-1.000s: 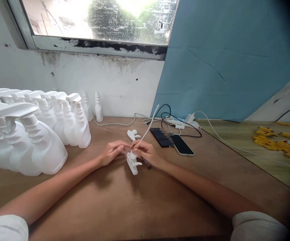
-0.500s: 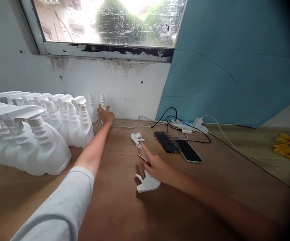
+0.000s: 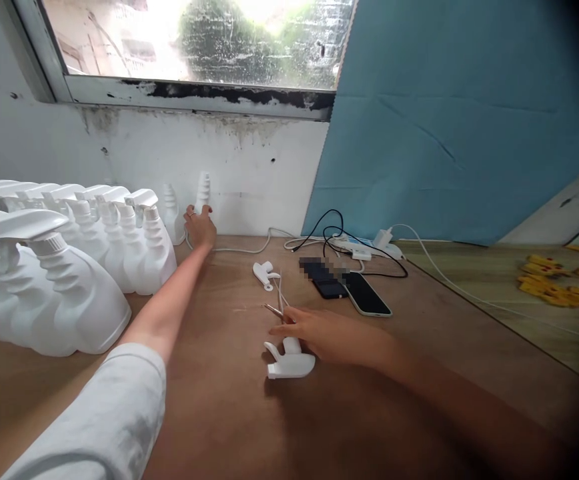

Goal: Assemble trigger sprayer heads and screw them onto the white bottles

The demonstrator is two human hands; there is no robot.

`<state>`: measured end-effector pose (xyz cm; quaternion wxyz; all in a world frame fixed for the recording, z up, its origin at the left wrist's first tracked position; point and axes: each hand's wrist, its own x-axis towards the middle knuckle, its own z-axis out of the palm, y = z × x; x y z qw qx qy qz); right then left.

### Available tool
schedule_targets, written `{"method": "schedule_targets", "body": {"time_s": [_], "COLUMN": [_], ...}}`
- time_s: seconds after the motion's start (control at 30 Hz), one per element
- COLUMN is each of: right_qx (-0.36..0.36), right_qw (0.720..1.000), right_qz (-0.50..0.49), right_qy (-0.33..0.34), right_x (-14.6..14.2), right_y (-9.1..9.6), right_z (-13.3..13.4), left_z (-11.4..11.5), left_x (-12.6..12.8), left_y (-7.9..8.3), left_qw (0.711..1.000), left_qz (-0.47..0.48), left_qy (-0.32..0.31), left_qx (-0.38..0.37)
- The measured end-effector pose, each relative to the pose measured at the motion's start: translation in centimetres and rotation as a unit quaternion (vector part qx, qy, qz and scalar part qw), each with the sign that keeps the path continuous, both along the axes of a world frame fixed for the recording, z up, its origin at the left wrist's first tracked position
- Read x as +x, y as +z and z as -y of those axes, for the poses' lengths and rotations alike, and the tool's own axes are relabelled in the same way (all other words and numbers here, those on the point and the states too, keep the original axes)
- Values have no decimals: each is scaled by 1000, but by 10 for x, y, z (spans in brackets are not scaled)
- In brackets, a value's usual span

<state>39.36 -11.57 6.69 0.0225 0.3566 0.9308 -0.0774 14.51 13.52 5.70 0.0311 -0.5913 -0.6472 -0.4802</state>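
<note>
Two loose spray heads, two phones (plus two hands).

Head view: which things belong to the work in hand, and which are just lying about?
Likely work: bottle at the left hand; nearer spray head by the right hand; second spray head farther back; grouped spray bottles.

Apparently lying about: two phones; power strip; yellow things at far right.

We run one head cam, looking forward and down across the table from above. Left hand and right hand sit mid-range; we catch wall and window behind, up top.
</note>
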Motion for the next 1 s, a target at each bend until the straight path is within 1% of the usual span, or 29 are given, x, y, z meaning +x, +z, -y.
{"method": "schedule_targets", "body": {"time_s": [0.07, 0.13, 0.2, 0.23, 0.27, 0.3, 0.33, 0.37, 0.4, 0.43, 0.47, 0.5, 0.53, 0.57, 0.6, 0.63, 0.7, 0.77, 0.83, 0.93, 1.0], "right_qx": [21, 12, 5, 3, -3, -6, -10, -11, 19, 36, 60, 73, 108, 122, 126, 123, 95, 72, 63, 52, 39], "right_qw": [998, 995, 992, 991, 989, 982, 966, 939, 888, 821, 745, 691, 640, 605, 579, 562, 550, 553, 565, 586, 592], "right_qz": [1, 3, -21, -54, -102, -168, -254, -345, -459, -570, -664, -719, -760, -785, -804, -816, -828, -828, -821, -808, -805], "right_qy": [53, 101, 125, 123, 105, 83, 50, 12, 18, 18, 31, 35, 44, 54, 54, 54, 51, 54, 52, 24, 12], "right_x": [-4, -8, -10, -9, -7, -4, 0, 5, 10, 15, 20, 25, 29, 33, 38, 41, 47, 50, 49, 42, 38], "right_y": [-8, -13, -11, -6, 2, 13, 26, 41, 57, 73, 89, 103, 116, 126, 134, 139, 143, 143, 142, 141, 141], "right_z": [-5, -9, -11, -10, -9, -7, -6, -4, -3, -2, -1, -1, 0, 0, 1, 1, 2, 2, 2, 2, 3], "left_z": [19, 45, 75, 90, 106, 121, 134, 146, 157, 166, 173, 180, 185, 190, 194, 197, 202, 206, 208, 209, 210], "left_x": [10, 17, 19, 17, 14, 10, 6, 1, -3, -6, -9, -10, -11, -10, -10, -9, -7, -5, -4, -3, -2], "left_y": [5, 4, -1, -5, -9, -12, -16, -18, -21, -23, -25, -26, -28, -29, -31, -33, -36, -38, -38, -37, -37], "left_qw": [998, 990, 970, 960, 952, 946, 940, 933, 925, 916, 907, 898, 889, 882, 877, 873, 870, 869, 867, 865, 862], "left_qz": [-31, -53, -43, -27, -11, 3, 14, 22, 28, 30, 30, 26, 21, 16, 12, 9, 5, 5, 4, 0, 2], "left_qy": [-44, -112, -217, -260, -293, -317, -337, -358, -378, -399, -420, -439, -457, -471, -481, -487, -493, -495, -498, -502, -507], "left_qx": [31, 64, 99, 99, 88, 71, 52, 34, 21, 13, 11, 12, 14, 15, 13, 8, -6, -14, -15, -14, -17]}}
